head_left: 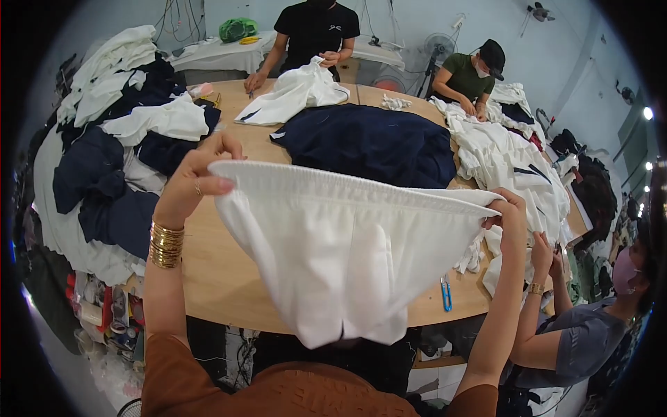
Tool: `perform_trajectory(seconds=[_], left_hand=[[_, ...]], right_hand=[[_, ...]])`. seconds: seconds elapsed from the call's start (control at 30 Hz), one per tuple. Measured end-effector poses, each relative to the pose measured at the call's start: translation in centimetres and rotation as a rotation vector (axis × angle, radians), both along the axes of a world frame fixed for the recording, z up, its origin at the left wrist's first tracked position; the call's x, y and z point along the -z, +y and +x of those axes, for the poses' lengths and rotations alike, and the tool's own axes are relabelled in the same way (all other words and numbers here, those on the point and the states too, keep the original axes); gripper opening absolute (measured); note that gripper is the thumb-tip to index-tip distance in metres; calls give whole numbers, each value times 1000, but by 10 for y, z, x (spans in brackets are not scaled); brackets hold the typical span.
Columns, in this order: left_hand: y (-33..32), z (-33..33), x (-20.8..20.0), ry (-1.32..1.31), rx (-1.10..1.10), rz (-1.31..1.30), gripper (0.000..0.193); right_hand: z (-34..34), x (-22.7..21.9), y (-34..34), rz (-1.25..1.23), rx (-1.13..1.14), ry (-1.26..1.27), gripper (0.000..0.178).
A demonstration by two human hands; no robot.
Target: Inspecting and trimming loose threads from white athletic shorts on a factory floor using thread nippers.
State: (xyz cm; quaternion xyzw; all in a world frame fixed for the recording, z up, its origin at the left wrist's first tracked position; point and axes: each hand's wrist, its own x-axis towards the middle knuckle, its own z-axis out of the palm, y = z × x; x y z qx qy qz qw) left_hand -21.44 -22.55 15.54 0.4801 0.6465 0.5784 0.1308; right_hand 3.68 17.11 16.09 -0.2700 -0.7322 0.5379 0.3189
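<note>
Stretched wide between my two hands is a white elastic-waist garment [326, 243], its gathered waistband [347, 183] uppermost. My left hand [196, 177] pinches the waistband's left end between thumb and fingers. At the right end, the fingers of my right hand [511, 212] are closed round the band. The body of the garment hangs down over the near table edge, and its lower end parts in two. Beyond it lies a folded navy cloth pile [368, 142]. A blue thread snipper [446, 295] rests on the table to the right, below my right hand.
The rounded wooden table [236, 292] carries white garments [514, 163] at right. Navy and white clothes [97, 163] are heaped at left. One person [316, 35] stands at the far side with a white garment [299, 94]; others work at far right [469, 80] and near right [583, 340].
</note>
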Motion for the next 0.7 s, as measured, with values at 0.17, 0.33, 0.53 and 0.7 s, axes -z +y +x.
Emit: perform_trajectory(seconds=[0.17, 0.33, 0.53, 0.7], left_hand=[[1, 7, -16, -269, -69, 122, 51], [-11, -6, -7, -505, -7, 241, 50], [-21, 22, -14, -591, -189, 554, 50], [39, 16, -49, 257, 9, -475, 38]], right_hand=[[4, -12, -4, -18, -85, 22, 17], [10, -26, -17, -142, -20, 86, 15], [43, -42, -23, -172, -282, 364, 9], [13, -62, -23, 472, -32, -158, 19]])
